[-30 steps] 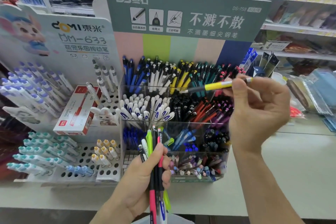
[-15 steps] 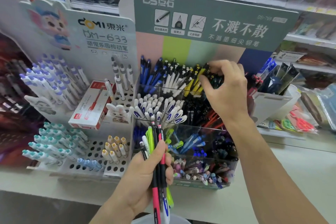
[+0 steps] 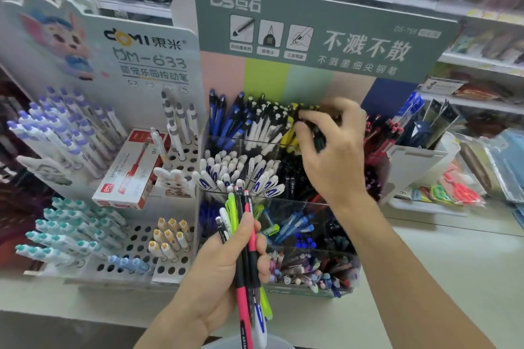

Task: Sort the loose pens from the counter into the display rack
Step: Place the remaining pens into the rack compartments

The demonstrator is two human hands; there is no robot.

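My left hand [image 3: 224, 272] is wrapped around a bunch of loose pens [image 3: 245, 238], pink, black, lime green and white barrels standing upright in my fist, low in front of the clear plastic tiered display rack [image 3: 295, 201]. My right hand [image 3: 331, 144] reaches into the rack's top back row, fingers curled among the yellow-and-black pens [image 3: 292, 133] there; I think my fingertips are pinching a dark pen, though the blur makes it hard to be sure. To the left of that compartment stand blue pens [image 3: 224, 119] and white-barrelled pens [image 3: 263, 127], and red ones [image 3: 380, 133] sit to the right of my hand. The row below holds white-capped pens with blue print [image 3: 241, 176]. The rack rests on the pale table [image 3: 425, 278], under a grey-green header card with white lettering [image 3: 326, 34]. Just beside it on the left is a white perforated stand [image 3: 136, 246] carrying purple-topped and teal-topped pens, with a red-and-white pen box [image 3: 131, 170] lying on it.
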